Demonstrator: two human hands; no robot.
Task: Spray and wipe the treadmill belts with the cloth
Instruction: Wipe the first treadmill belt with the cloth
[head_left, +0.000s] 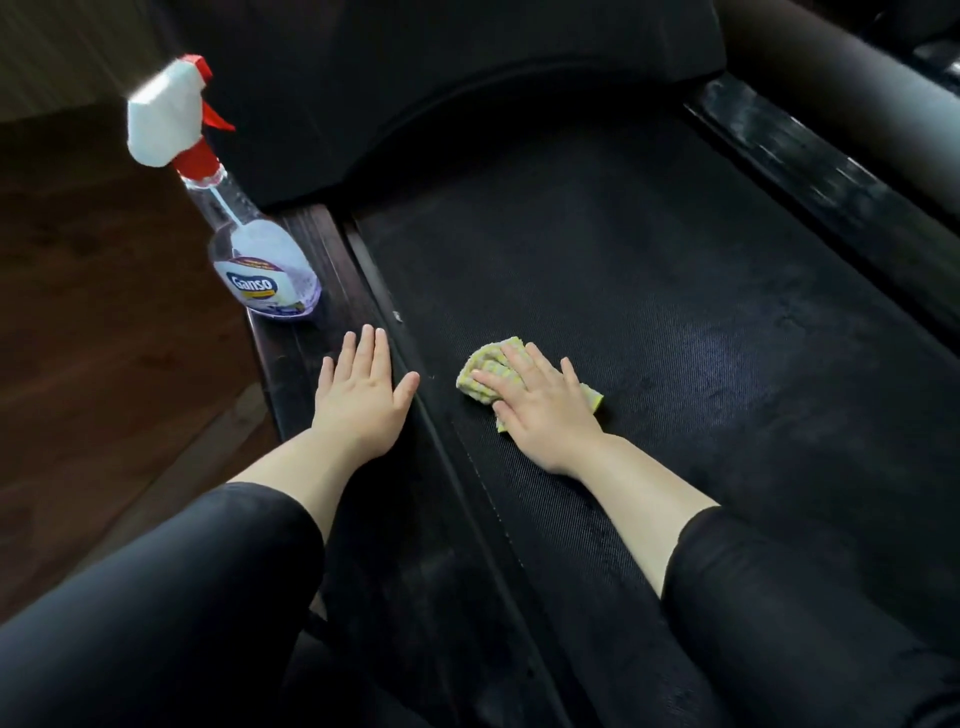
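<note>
Far left: brown wooden floor (104, 312). Clear plastic spray bottle with white-and-red trigger head (265, 260) stands on dark left side rail of treadmill (291, 364), just beyond left hand (361, 389). Left hand flat on same rail; grip open, fingers straight, holding nothing. Yellow-and-white checked cloth (491, 358) lies bunched on black ribbed treadmill belt (649, 312), near belt's left edge. Right hand (540, 400) presses cloth down; grip flat, fingers spread over it, not curled round it. Glossy black right side rail (831, 208) far right.

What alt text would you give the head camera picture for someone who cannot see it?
A person's right hand presses a yellow cloth flat on a black treadmill belt. The left hand rests flat on the side rail, near an upright spray bottle standing on it.
</note>
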